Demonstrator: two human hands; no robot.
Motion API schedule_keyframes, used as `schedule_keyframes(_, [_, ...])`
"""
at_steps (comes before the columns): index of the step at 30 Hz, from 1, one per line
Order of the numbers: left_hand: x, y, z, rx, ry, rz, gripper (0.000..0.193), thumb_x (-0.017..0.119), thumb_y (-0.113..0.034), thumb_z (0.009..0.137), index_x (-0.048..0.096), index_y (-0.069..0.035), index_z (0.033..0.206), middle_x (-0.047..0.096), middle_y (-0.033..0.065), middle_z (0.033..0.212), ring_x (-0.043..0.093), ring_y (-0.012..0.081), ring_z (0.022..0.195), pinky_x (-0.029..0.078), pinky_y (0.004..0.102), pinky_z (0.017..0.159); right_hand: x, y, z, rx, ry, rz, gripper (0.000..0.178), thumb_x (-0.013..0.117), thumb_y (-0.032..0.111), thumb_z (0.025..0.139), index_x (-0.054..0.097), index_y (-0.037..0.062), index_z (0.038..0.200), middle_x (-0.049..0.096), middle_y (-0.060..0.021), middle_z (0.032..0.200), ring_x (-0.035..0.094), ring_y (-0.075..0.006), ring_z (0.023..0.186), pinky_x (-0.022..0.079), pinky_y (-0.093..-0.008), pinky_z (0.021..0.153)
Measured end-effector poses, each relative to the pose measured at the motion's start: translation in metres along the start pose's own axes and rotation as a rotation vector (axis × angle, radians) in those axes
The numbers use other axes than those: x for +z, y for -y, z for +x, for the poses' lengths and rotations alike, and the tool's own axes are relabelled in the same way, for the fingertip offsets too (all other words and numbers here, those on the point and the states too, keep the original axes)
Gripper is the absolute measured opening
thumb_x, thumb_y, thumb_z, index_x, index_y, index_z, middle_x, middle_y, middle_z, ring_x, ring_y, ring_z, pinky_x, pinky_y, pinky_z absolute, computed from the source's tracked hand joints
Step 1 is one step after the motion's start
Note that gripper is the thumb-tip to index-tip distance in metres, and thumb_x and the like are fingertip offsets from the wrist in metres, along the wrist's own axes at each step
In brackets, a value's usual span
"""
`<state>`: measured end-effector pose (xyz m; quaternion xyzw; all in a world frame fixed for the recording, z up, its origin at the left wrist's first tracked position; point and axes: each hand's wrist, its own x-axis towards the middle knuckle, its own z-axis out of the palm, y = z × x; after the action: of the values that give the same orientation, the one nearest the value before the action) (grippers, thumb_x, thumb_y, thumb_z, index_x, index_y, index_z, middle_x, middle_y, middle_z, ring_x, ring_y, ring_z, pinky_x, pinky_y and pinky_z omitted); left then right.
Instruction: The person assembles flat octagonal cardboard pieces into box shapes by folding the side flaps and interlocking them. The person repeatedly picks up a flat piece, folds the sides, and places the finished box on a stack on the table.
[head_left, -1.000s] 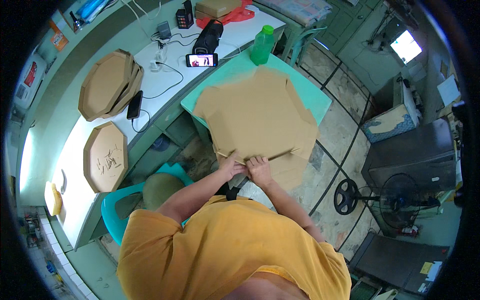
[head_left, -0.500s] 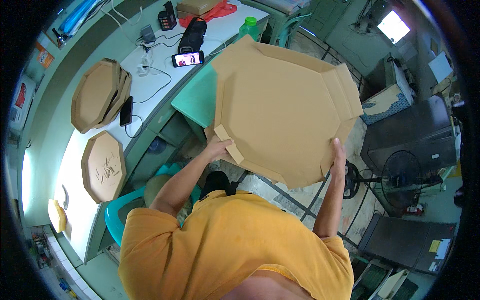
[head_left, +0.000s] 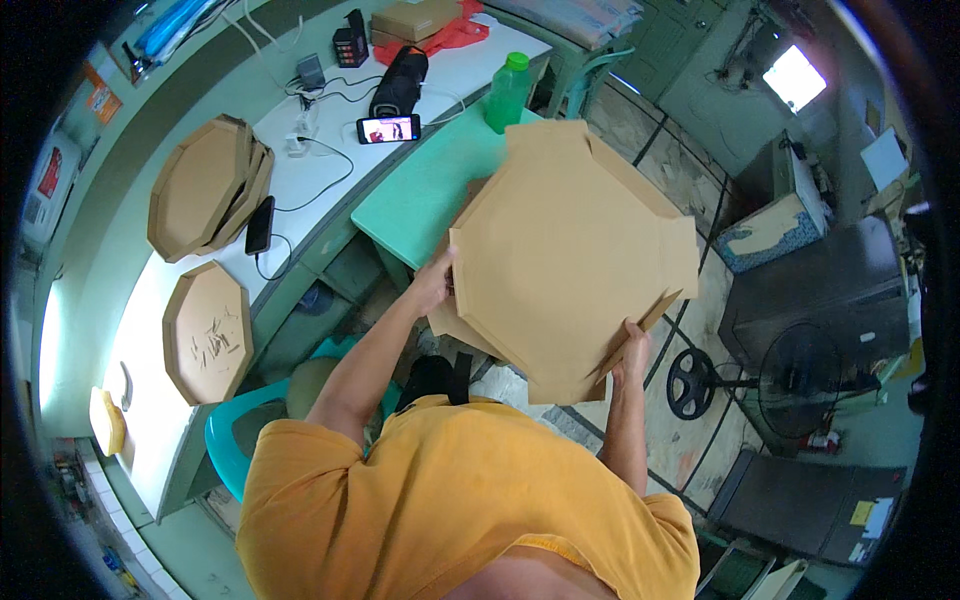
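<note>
I hold an octagonal cardboard blank (head_left: pixel 570 250) in front of me, at the near right side of the green table (head_left: pixel 425 205). My left hand (head_left: pixel 433 285) is partly closed on its left edge, with some fingers hidden from view. My right hand (head_left: pixel 632 352) is likewise part-curled, gripping the near right edge beside a raised flap; how its hidden fingers lie I cannot tell. More cardboard shows below the blank's near left edge; whether it is a separate piece I cannot tell. A green bottle (head_left: pixel 508 95) stands beyond the blank. On the white counter (head_left: pixel 140 400) to the left, an octagonal tray (head_left: pixel 183 350) contains small brown scraps (head_left: pixel 212 342), nearer than the stacked trays (head_left: pixel 195 190)
</note>
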<state>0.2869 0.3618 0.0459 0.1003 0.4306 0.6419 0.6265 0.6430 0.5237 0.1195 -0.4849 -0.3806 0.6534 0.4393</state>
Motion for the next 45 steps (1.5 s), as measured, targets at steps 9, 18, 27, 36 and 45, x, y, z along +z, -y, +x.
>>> schedule_keyframes(9, [-0.019, -0.003, -0.017, 0.145, -0.290, -0.016, 0.024, 0.051, -0.007, 0.093, 0.058, 0.001, 0.114, 0.064, 0.0072, 0.100, 0.063, 0.0170, 0.084, 0.052, 0.0298, 0.075, 0.013, -0.058, 0.035, 0.156, 0.022, 0.038, 0.024, 0.051, 0.011, 0.088, 0.056, -0.0041, 0.107, 0.061, -0.0115, 0.100, 0.060, -0.0253, 0.093, 0.047, -0.0361, 0.085])
schedule_keyframes(18, [-0.236, -0.059, -0.150, 0.768, -1.244, -0.053, 0.020, 0.051, -0.005, 0.087, 0.067, 0.000, 0.098, 0.066, 0.0102, 0.081, 0.056, 0.0161, 0.054, 0.044, 0.0287, 0.048, -0.015, -0.097, 0.062, 0.258, 0.021, 0.118, 0.025, 0.043, 0.011, 0.090, 0.052, -0.0031, 0.109, 0.060, -0.0129, 0.105, 0.059, -0.0295, 0.100, 0.047, -0.0428, 0.090])
schedule_keyframes(27, [-0.285, -0.100, -0.218, 0.601, -1.935, 1.531, 0.029, 0.047, -0.026, 0.091, 0.068, -0.007, 0.098, 0.067, 0.0149, 0.102, 0.063, 0.0361, 0.090, 0.049, 0.0427, 0.081, 0.009, -0.137, 0.048, 0.365, -0.023, 0.104, 0.022, 0.048, 0.012, 0.092, 0.051, -0.0019, 0.109, 0.059, -0.0118, 0.098, 0.060, -0.0271, 0.091, 0.051, -0.0430, 0.081])
schedule_keyframes(36, [-0.015, -0.005, -0.068, 0.726, -0.226, 1.528, 0.023, 0.061, -0.025, 0.086, 0.067, -0.007, 0.099, 0.066, 0.0134, 0.105, 0.060, 0.0303, 0.101, 0.047, 0.0401, 0.090, -0.012, -0.093, -0.006, -0.717, 0.237, -1.042, 0.035, 0.066, 0.012, 0.080, 0.057, 0.0070, 0.114, 0.060, -0.0150, 0.112, 0.057, -0.0303, 0.105, 0.046, -0.0429, 0.089])
schedule_keyframes(45, [-0.023, 0.018, -0.004, 0.508, 0.571, 1.928, 0.034, 0.059, -0.031, 0.088, 0.062, -0.007, 0.112, 0.062, 0.0090, 0.118, 0.046, 0.0316, 0.125, 0.029, 0.0490, 0.109, -0.003, -0.072, 0.027, -0.873, 0.996, -1.687, 0.038, 0.061, 0.031, 0.083, 0.061, 0.0139, 0.116, 0.054, -0.0090, 0.123, 0.048, -0.0284, 0.117, 0.037, -0.0409, 0.103])
